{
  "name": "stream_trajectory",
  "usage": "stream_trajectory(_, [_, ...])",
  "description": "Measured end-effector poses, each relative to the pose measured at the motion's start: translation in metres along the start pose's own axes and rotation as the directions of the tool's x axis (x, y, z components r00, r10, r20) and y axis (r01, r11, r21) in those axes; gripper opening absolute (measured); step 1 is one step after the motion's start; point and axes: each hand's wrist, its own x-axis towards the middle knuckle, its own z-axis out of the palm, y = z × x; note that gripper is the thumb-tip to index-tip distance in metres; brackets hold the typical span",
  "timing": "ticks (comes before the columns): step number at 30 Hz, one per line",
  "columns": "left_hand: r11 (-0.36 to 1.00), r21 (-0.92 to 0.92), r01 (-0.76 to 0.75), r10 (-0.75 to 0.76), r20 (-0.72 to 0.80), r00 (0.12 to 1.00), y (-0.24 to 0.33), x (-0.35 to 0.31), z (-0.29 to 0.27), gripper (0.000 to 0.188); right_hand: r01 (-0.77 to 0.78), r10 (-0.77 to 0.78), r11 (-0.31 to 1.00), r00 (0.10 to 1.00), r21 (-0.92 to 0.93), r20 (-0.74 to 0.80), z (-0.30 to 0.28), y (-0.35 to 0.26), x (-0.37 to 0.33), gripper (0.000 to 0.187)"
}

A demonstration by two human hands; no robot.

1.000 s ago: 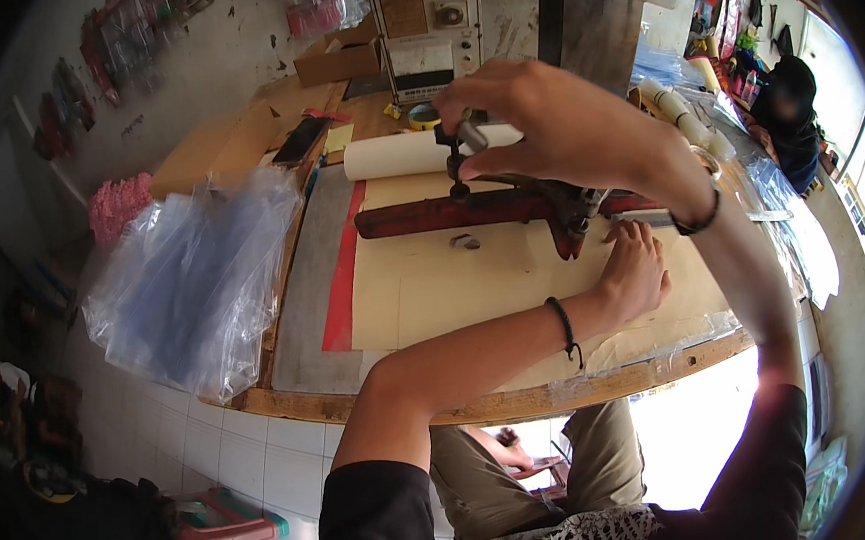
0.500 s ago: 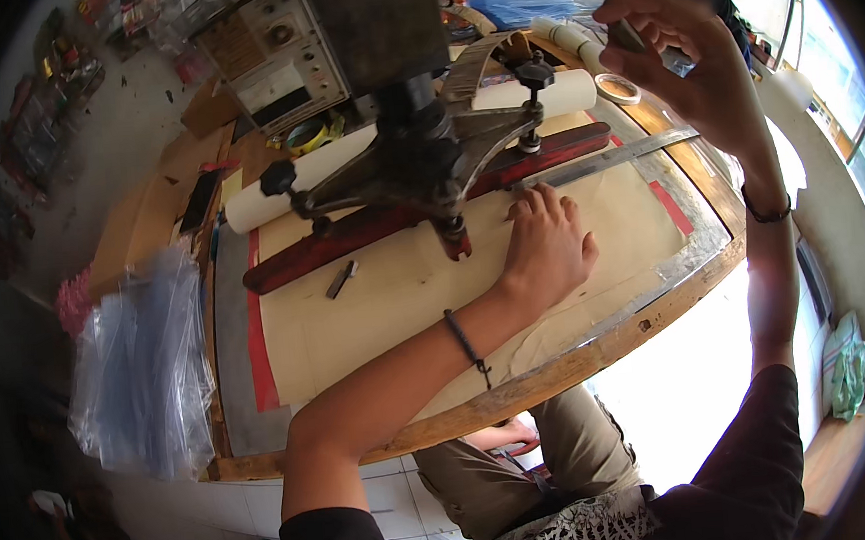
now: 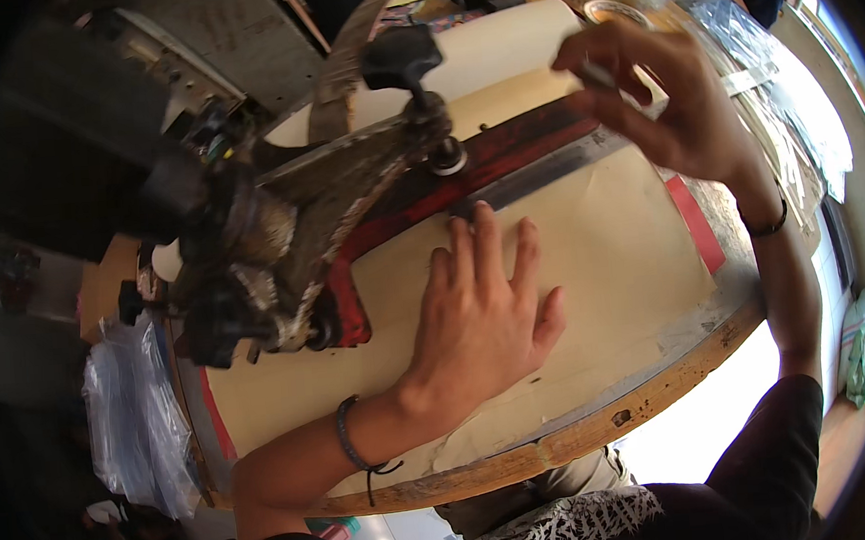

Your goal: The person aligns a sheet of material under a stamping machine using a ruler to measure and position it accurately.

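Cluttered workshop surrounds a round-edged wooden bench. Left hand lies flat, fingers spread, pinning the tan sheet beside the red press bar. Right hand hovers above, pinching a small object.

red bar | tan sheet | black knob | wristbands black, possibly braided

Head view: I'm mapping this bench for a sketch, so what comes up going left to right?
Clear plastic bags → dark metal press mechanism → left hand flat on the tan sheet → right hand, raised, pinching a small object → green cloth.
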Motion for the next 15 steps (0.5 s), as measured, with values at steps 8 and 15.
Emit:
stream_trajectory(8, [0.998, 0.063, 0.018, -0.021, 0.041, 0.999, 0.000, 0.001, 0.002, 0.065, -0.301, 0.325, 0.929, 0.942, -0.215, 0.086, 0.008, 0.082, -0.010, 0.028])
stream_trajectory(15, [0.999, 0.050, 0.017, -0.017, -0.005, 1.000, -0.001, -0.005, 0.006, 0.071, -0.284, 0.242, 0.958, 0.875, 0.040, 0.420, 0.013, 0.073, -0.012, 0.036])
